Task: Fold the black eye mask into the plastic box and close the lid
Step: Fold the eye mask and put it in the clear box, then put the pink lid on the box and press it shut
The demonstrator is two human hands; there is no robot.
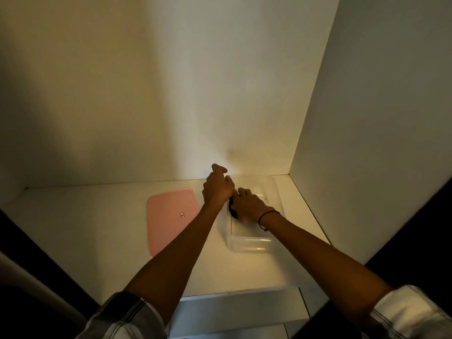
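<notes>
Setting: white shelf (97, 216) in a white alcove, seen from a head camera looking down along two bare forearms with rolled sleeves.
Box: clear plastic box (249, 243) stands open on the shelf, right of centre, its long axis running away from the person.
Lid: pink lid (168, 216) lies flat on the shelf just left of the box, apart from it, with a small label near its middle.
Mask: black mask (232, 211) is inside the box near its left wall; only a small dark, bunched sliver shows between the two hands, so how far it is folded cannot be told.
Left hand: left hand (217, 189) reaches over the box's far left corner, fingers curled; whether it grips mask or box wall cannot be told.
Right hand: right hand (249, 206), a dark band at the wrist, lies palm down inside the box, fingers bent over the mask and seemingly pressing it down; a firm grasp cannot be confirmed.
Key relation: mask sits directly under both hands; the lid lies to their left, and the left hand is the nearer to it.
Stage, judged: mask being tucked in; lid not yet on.
</notes>
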